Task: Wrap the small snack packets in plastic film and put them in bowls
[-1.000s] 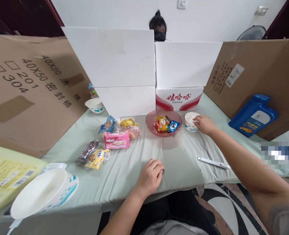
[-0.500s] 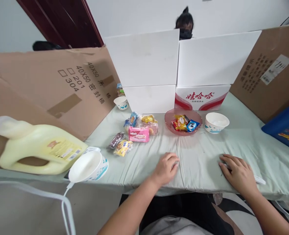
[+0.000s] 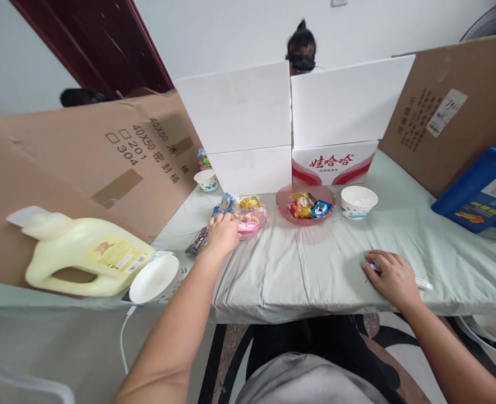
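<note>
**Pink packet under the left hand, pen under the right**

Pink wrapping shows just past the left hand (image 3: 223, 233), which reaches to the far left of the cloth (image 3: 315, 264) and comes down over a loose pile of snacks (image 3: 252, 209). Its fingers curl onto the pink packet (image 3: 248, 228), with a dark packet (image 3: 196, 243) at its near side. The back of the hand covers the fingertips, so it cannot be told whether they pinch anything or only touch.

The right hand (image 3: 393, 278) lies palm down near the cloth's front edge, fingers loosely together. It rests flat on a white pen (image 3: 422, 283), seemingly just pinning it. Only the pen's right end sticks out.

Right of the pile, a pink dish (image 3: 278, 201) keeps a few wrapped sweets together, and a paper bowl (image 3: 351, 212) stands just beside it, apparently empty. White boxes (image 3: 235, 106) stacked at the far edge and cardboard sheets (image 3: 63, 163) leaning at both sides wall the cloth in, probably as a screen. Above the boxes only the top of another person's head (image 3: 301, 45) shows.

A yellow jug (image 3: 83, 255) lies on its side at the near left, with a tipped white bowl (image 3: 153, 278) against it. A blue jug (image 3: 479, 188) lies at the far right, cut off by the frame. The packets' print is too small to read.
</note>
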Demonstrator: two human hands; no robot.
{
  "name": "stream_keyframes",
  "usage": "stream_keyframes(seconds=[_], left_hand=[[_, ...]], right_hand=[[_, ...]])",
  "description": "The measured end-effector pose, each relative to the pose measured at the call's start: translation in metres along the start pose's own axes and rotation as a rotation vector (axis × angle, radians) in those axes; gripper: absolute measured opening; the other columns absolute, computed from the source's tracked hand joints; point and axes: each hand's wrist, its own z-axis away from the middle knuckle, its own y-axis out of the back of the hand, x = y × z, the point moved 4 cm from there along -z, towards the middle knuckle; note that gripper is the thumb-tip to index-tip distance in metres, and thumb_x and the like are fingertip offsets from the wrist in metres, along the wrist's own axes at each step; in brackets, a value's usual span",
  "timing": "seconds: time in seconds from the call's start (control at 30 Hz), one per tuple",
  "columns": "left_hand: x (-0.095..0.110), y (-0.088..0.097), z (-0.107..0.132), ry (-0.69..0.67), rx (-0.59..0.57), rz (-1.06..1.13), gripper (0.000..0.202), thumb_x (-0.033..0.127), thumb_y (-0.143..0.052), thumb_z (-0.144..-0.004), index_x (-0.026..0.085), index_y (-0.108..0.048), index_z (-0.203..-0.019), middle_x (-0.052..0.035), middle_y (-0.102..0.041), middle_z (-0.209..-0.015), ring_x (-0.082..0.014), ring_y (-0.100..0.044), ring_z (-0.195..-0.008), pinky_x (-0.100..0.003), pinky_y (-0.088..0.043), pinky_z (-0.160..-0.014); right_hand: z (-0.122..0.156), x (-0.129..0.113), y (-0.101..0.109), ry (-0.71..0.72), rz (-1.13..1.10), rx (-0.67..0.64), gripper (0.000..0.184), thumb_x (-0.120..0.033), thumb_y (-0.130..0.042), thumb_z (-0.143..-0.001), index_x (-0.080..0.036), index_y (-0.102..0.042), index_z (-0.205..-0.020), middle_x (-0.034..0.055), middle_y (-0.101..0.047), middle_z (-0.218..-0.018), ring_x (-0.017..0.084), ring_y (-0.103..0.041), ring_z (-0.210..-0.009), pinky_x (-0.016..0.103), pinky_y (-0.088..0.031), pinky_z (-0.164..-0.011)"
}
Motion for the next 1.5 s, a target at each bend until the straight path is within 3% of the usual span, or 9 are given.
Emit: stream_keyframes(seconds=[0.17, 0.33, 0.47, 0.63, 0.93, 1.03, 1.3, 1.37, 1.5], left_hand=[[0.092, -0.001, 0.050, -0.171, 0.441, 0.203, 0.025, 0.016, -0.056, -0.082, 0.018, -0.064, -0.106, -0.0128, -0.058, -0.103, -0.0283, -0.053, -0.098, -0.043, -0.046, -0.086], [0.168, -0.036, 0.097, -0.488, 0.336, 0.430, 0.022, 0.021, -0.059, -0.084, 0.020, -0.062, -0.106, -0.0090, -0.057, -0.096, -0.0247, -0.055, -0.091, -0.040, -0.050, -0.081], [0.166, -0.043, 0.108, -0.484, 0.263, 0.649, 0.042, 0.044, -0.070, -0.077, 0.018, -0.060, -0.109, -0.0104, -0.054, -0.103, -0.0255, -0.054, -0.095, -0.044, -0.052, -0.086], [0.158, -0.041, 0.104, -0.471, 0.277, 0.685, 0.019, 0.027, -0.063, -0.084, 0.020, -0.062, -0.101, -0.0113, -0.055, -0.116, -0.0222, -0.056, -0.095, -0.041, -0.053, -0.085], [0.158, -0.042, 0.102, -0.474, 0.226, 0.704, 0.024, 0.039, -0.061, -0.088, 0.019, -0.064, -0.101, -0.0096, -0.065, -0.109, -0.0226, -0.058, -0.094, -0.041, -0.052, -0.085], [0.158, -0.040, 0.103, -0.465, 0.228, 0.706, 0.022, 0.037, -0.060, -0.089, 0.019, -0.063, -0.101, -0.0103, -0.064, -0.111, -0.0236, -0.058, -0.096, -0.041, -0.051, -0.087], [0.155, -0.044, 0.101, -0.443, 0.299, 0.752, 0.019, 0.020, -0.047, -0.094, 0.018, -0.060, -0.108, -0.0092, -0.065, -0.105, -0.0209, -0.059, -0.094, -0.037, -0.051, -0.085], [0.154, -0.046, 0.100, -0.421, 0.309, 0.736, 0.024, 0.022, -0.049, -0.093, 0.017, -0.057, -0.115, -0.0093, -0.065, -0.102, -0.0208, -0.060, -0.092, -0.036, -0.052, -0.083], [0.153, -0.049, 0.099, -0.372, 0.235, 0.771, 0.019, 0.025, -0.048, -0.094, 0.018, -0.062, -0.106, -0.0063, -0.065, -0.089, -0.0179, -0.062, -0.082, -0.031, -0.052, -0.075]], right_hand=[[-0.002, -0.004, 0.005, 0.003, -0.016, -0.004, 0.019, -0.033, -0.053, -0.086, -0.020, -0.065, -0.094, 0.0091, -0.067, -0.105, 0.028, -0.057, -0.098, 0.042, -0.045, -0.085], [-0.002, -0.007, 0.010, -0.024, 0.006, -0.033, 0.011, -0.021, -0.055, -0.076, -0.020, -0.061, -0.085, 0.0085, -0.065, -0.095, 0.027, -0.054, -0.095, 0.040, -0.043, -0.084], [-0.006, -0.007, 0.007, -0.024, 0.021, -0.080, 0.008, -0.024, -0.054, -0.081, -0.019, -0.060, -0.083, 0.0093, -0.064, -0.088, 0.028, -0.054, -0.091, 0.041, -0.043, -0.083], [-0.022, -0.023, 0.009, -0.050, -0.107, -0.086, 0.017, -0.026, -0.045, -0.091, -0.018, -0.060, -0.094, 0.0102, -0.066, -0.091, 0.025, -0.060, -0.084, 0.037, -0.046, -0.076], [-0.046, -0.158, 0.031, 0.425, -0.151, -0.295, 0.010, -0.022, -0.054, -0.093, -0.019, -0.064, -0.095, 0.0087, -0.063, -0.091, 0.022, -0.056, -0.087, 0.032, -0.044, -0.069], [-0.038, -0.143, 0.027, 0.414, -0.136, -0.352, 0.013, -0.019, -0.053, -0.093, -0.019, -0.065, -0.100, 0.0075, -0.063, -0.089, 0.022, -0.056, -0.085, 0.032, -0.045, -0.071], [-0.025, -0.009, 0.019, -0.054, 0.023, -0.207, 0.019, -0.019, -0.051, -0.091, -0.018, -0.068, -0.099, 0.0110, -0.067, -0.090, 0.026, -0.060, -0.088, 0.038, -0.046, -0.078], [-0.023, -0.017, 0.025, -0.047, -0.058, -0.111, 0.020, -0.028, -0.053, -0.091, -0.018, -0.067, -0.102, 0.0125, -0.067, -0.095, 0.029, -0.059, -0.094, 0.043, -0.046, -0.084], [-0.019, -0.086, 0.031, 0.204, -0.431, -0.126, 0.055, -0.046, -0.061, -0.088, -0.020, -0.048, -0.134, 0.0139, -0.060, -0.122, 0.029, -0.053, -0.112, 0.045, -0.046, -0.091]])
